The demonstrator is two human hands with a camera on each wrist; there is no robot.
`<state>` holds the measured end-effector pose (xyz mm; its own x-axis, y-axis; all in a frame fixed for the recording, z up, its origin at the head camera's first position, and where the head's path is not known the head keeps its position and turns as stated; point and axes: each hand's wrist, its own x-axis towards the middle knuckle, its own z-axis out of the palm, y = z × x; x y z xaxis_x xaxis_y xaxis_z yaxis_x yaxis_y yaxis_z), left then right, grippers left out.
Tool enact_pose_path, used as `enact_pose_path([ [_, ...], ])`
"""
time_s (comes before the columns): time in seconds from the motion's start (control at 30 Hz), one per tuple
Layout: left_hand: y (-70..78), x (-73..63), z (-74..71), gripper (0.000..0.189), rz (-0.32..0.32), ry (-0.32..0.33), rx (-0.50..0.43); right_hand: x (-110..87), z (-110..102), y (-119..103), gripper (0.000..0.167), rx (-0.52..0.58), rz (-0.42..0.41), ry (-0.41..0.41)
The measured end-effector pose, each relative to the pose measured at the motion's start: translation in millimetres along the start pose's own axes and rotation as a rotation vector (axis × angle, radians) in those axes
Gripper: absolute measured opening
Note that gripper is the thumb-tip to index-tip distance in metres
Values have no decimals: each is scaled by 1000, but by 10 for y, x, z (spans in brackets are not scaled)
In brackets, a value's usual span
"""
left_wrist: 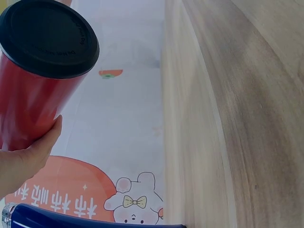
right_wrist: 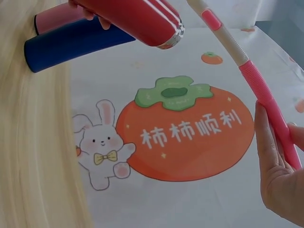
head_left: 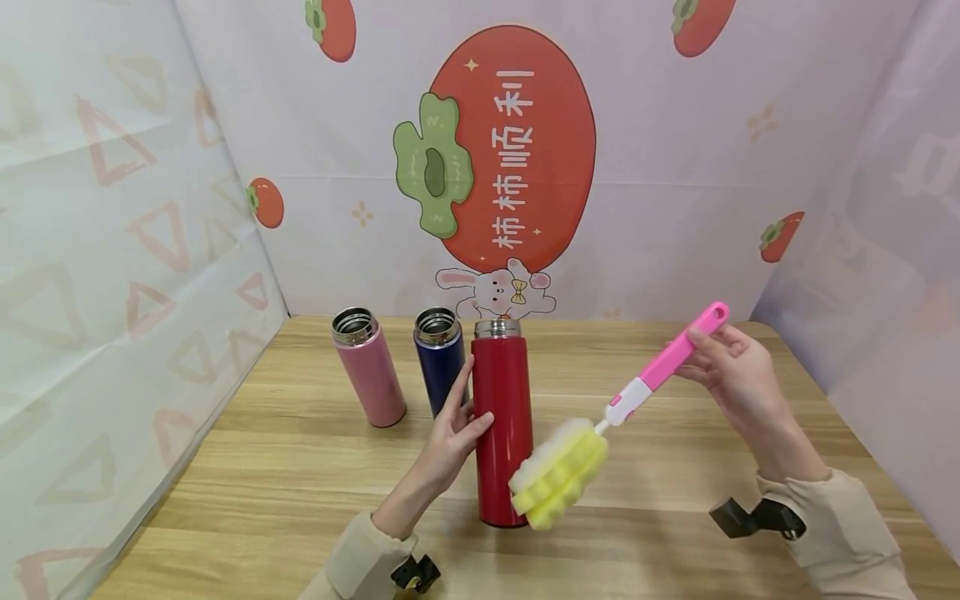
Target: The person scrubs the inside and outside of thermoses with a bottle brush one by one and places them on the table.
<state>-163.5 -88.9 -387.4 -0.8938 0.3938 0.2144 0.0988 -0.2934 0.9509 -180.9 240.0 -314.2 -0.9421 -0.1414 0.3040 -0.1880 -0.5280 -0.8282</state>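
My left hand (head_left: 452, 433) grips a tall red thermos bottle (head_left: 501, 425) round its side, thumb across the front. Its steel mouth has no lid. The black base (left_wrist: 50, 38) shows in the left wrist view, raised off the table. In my right hand (head_left: 738, 375) is a bottle brush (head_left: 671, 358) with a pink and white handle, pinched near its end between thumb and fingers. The yellow and white sponge head (head_left: 562, 475) points down to the left and overlaps the bottle's lower right side in the head view. The right wrist view shows only the brush handle (right_wrist: 263, 90).
Behind the left hand stand a dark blue bottle (head_left: 437, 358) and, further left, a pink bottle (head_left: 371, 371), both upright and lidless. The wooden table (head_left: 300, 500) ends at a printed cloth backdrop (head_left: 660, 242), with cloth walls at both sides.
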Motion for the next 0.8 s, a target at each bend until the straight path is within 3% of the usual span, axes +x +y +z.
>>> enact_pose_path([
  [0.47,3,-16,-4,72,-18,22,-20,5,32,116,18,-94,4,-38],
  [0.8,-21,-47,-15,73,-18,-13,-11,87,48,-60,12,72,-56,90],
])
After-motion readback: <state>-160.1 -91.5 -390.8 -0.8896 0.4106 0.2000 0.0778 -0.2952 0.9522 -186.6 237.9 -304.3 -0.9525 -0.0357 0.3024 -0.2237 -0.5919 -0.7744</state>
